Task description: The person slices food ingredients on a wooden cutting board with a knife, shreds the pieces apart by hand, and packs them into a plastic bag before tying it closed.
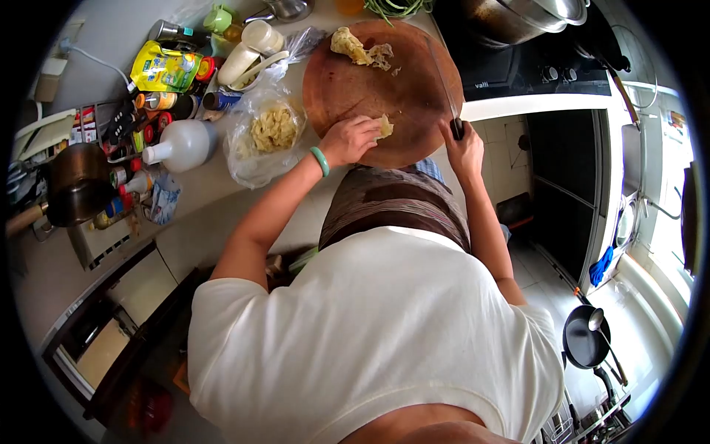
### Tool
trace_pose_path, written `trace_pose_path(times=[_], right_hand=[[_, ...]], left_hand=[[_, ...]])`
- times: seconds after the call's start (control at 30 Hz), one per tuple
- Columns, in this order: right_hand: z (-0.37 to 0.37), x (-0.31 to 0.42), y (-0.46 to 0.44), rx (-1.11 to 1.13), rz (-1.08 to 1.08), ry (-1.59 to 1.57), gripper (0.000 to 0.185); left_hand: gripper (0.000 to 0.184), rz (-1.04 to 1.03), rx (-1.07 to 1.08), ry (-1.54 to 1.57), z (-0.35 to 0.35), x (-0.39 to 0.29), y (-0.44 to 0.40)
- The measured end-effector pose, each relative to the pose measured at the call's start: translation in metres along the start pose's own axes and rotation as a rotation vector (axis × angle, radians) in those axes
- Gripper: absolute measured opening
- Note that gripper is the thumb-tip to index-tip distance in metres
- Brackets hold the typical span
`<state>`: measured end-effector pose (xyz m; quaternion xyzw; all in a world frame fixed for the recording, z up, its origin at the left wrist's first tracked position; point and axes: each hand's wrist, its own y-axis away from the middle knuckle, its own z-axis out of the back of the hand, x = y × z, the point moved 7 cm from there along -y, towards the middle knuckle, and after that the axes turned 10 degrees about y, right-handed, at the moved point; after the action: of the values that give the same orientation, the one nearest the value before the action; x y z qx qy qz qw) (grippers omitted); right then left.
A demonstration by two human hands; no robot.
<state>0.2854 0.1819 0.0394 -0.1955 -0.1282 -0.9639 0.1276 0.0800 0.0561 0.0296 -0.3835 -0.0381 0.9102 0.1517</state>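
Observation:
A round wooden cutting board [370, 96] lies on the counter in front of me. My right hand [464, 152] is closed around the black handle of a kitchen knife [445, 85], whose blade points away along the board's right side. My left hand [353, 140] rests at the board's near edge, fingers closed on a small pale yellow vegetable piece [384, 127]. A crumpled, leafy clump of the same colour [353, 46] lies at the board's far side. Left of the board, an open plastic bag [244, 159] holds a heap of cut yellowish pieces [274, 130].
Bottles and jars crowd the left counter, including a white jug [181, 146] and a yellow pouch [166, 68]. A steel pot [518, 22] stands on the black stove [510, 70] at right. Green beans [396, 7] lie behind the board.

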Motion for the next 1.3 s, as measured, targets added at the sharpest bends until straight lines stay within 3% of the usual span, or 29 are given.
trace_pose_path(times=[0.07,0.13,0.3,0.53,0.7,0.93,1.1,1.3], right_hand=[[0.015,0.007,0.019,-0.023,0.025,-0.009,0.048],[0.004,0.010,0.039,0.231,0.030,-0.136,0.042],[0.002,0.043,0.098,0.408,0.020,-0.120,0.038],[-0.035,0.049,0.135,0.328,-0.075,-0.021,0.036],[-0.037,0.048,0.137,0.329,-0.129,0.041,0.046],[-0.064,0.043,0.116,0.230,-0.135,0.060,0.051],[-0.065,0.054,0.092,0.120,-0.078,-0.095,0.053],[-0.042,0.054,0.112,0.224,-0.155,-0.090,0.056]], left_hand=[[0.023,-0.012,-0.023,-0.034,-0.004,0.000,-0.002],[0.018,-0.026,-0.048,-0.075,-0.005,0.001,-0.004],[0.017,0.026,0.012,-0.153,-0.012,0.009,0.002],[0.021,0.021,-0.078,-0.058,-0.004,0.010,0.006],[0.027,-0.012,-0.075,-0.091,-0.007,0.013,0.007],[0.021,0.011,-0.150,-0.017,-0.006,0.011,0.007],[0.021,0.006,-0.122,-0.046,-0.003,0.007,0.009],[0.015,-0.050,-0.153,0.041,0.001,0.017,0.007]])
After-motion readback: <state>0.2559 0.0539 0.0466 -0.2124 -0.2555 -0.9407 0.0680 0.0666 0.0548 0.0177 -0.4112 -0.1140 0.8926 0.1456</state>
